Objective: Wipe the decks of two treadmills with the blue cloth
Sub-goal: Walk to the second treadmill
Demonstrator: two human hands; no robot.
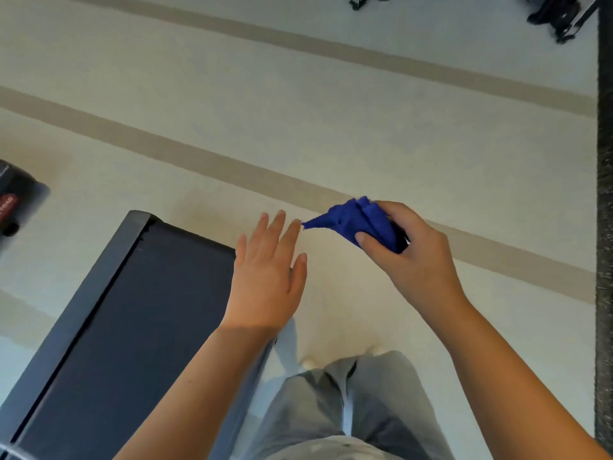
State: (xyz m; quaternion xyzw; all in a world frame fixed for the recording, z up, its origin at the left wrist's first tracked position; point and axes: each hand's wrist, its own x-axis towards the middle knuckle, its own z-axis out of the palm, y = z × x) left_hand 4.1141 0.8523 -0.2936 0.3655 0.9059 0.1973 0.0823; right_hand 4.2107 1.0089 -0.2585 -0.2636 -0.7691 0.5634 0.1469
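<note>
My right hand (411,250) grips a bunched blue cloth (358,220) in the air above the pale floor, with one corner of the cloth pointing left. My left hand (268,277) is flat with fingers apart, its fingertips just touching or very near that corner. Below and to the left lies a treadmill (132,320) with a dark deck and grey side rails, its rear end toward the middle of the view. My left hand hovers over the deck's right rear corner.
The floor is cream with tan stripes (232,171). A black and red machine base (16,197) sits at the left edge. Black equipment feet (564,18) show at the top right. A dark mat edge (605,227) runs down the right side. My grey trousers (348,410) are below.
</note>
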